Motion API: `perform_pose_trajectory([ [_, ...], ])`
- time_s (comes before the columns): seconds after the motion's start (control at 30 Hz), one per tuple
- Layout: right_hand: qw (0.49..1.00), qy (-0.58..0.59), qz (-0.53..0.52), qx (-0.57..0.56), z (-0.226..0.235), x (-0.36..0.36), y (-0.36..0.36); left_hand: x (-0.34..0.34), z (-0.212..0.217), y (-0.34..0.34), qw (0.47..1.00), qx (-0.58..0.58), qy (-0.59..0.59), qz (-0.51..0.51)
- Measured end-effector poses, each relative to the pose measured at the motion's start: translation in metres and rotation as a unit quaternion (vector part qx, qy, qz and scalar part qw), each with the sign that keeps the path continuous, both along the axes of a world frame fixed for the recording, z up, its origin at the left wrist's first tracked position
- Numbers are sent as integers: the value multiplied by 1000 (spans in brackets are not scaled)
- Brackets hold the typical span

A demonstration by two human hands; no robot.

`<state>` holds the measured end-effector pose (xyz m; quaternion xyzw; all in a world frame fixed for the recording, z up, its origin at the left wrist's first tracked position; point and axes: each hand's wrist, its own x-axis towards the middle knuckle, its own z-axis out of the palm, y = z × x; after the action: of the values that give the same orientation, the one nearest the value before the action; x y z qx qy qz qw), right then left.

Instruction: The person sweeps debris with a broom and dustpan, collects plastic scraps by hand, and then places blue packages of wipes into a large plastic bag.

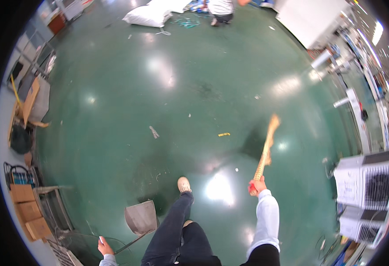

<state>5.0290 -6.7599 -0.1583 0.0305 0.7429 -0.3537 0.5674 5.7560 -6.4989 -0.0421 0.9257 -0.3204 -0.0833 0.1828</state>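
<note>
The right hand point(257, 185) is clenched around the upper end of a broom point(266, 148). The handle is pale and wrapped in a spiral pattern, with a red part just under the fist. The broom points up and away from the person, and its bristle end is near the floor point(181, 80), ahead and a little to the right, beside a dark shadow.

The left hand point(105, 246) is low at the left side and grasps the thin handle of a dustpan point(141, 217). The dustpan is grey and flat, and it is close to the floor just left of the person's legs, its open side toward the top of the picture. A small white thing shows at the fingers, but I cannot tell what it is.

1 foot in a light shoe point(184, 185) is put forward between the dustpan and the broom. The trousers are dark and the sleeves are white.

On the green shiny floor lie small bits of litter: a white scrap point(154, 131) ahead of the dustpan, and a yellow piece point(223, 134) near the broom end.

At the right stand 2 white machines point(367, 179) with grilles. At the left are cardboard boxes point(26, 206). Far ahead lies a white sack point(148, 17), and another person point(221, 9) is near it.
</note>
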Motion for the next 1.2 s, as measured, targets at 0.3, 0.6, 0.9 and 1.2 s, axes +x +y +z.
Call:
perform_pose_trajectory([
  [0.3, 957, -200, 209, -26, 12, 173, -95, -40, 16, -67, 997, 37, 15, 69],
  [0.6, 987, 33, 113, 107, 112, 88, -78, -88, 16, -29, 957, -58, 73, 276],
  [0.9, 902, -352, 235, 86, 36, 265, -145, -184, 31, 72, 858, -127, 65, 493],
  [1.2, 656, -363, 606, 267, 107, 272, -7, -275, 57, 159, 842, 17, -41, 537],
])
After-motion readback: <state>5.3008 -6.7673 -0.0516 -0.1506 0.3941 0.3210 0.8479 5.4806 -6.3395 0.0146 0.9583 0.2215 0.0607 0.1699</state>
